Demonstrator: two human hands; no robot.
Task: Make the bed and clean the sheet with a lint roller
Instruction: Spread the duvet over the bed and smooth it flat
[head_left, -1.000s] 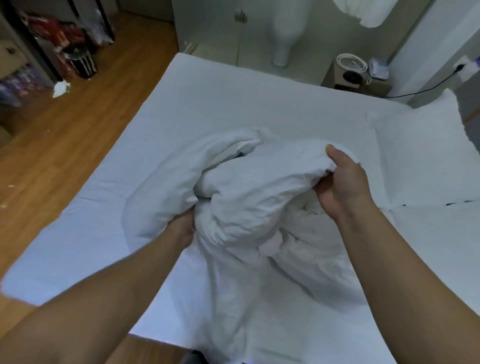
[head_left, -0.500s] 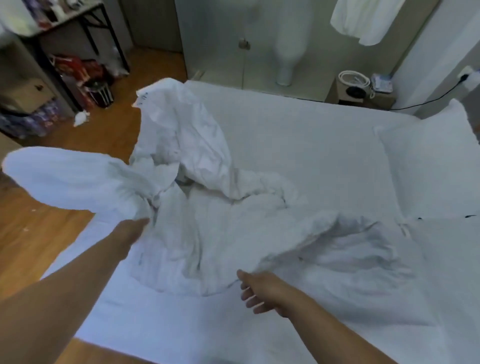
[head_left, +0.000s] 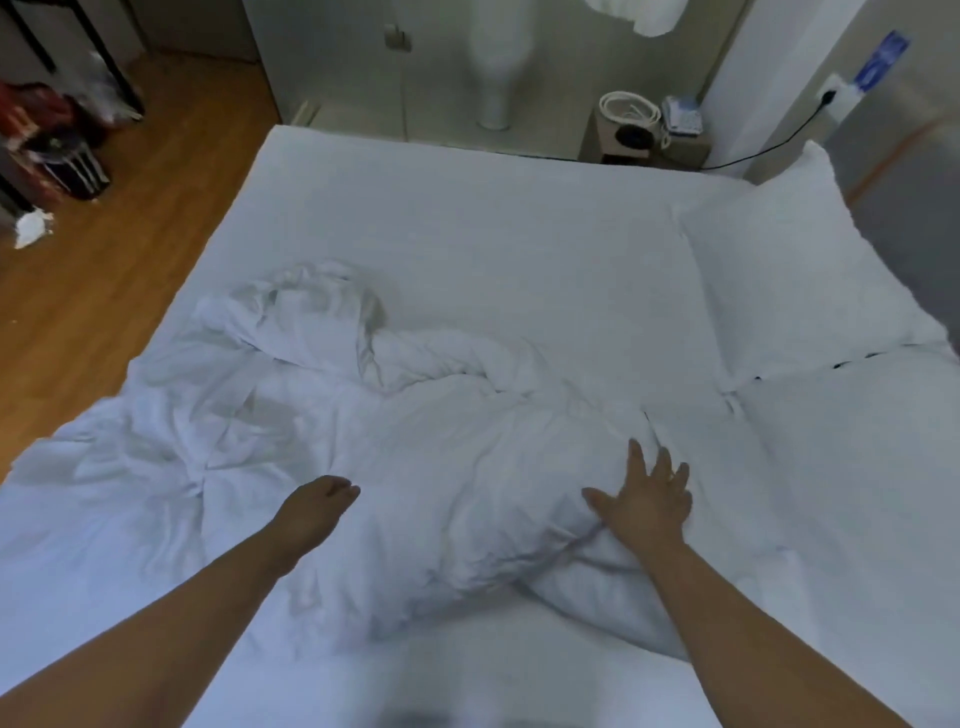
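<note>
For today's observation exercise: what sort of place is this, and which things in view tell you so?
Probably a hotel or guest bedroom. A wide bed with a white pillow and a rumpled white duvet fills the view, and a telephone sits on a small bedside stand.

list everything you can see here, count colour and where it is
duvet: 1, white, crumpled across near half of bed
bed sheet: 1, white, flat over the mattress
pillows: 2, white, right side of bed
bedside stand: 1, tan, beyond bed's far right corner
coiled cable: 1, white, on the stand
wood floor: brown, left of bed
left hand: 1, fingers loosely curled, on the duvet
right hand: 1, fingers spread, pressing on the duvet
</note>
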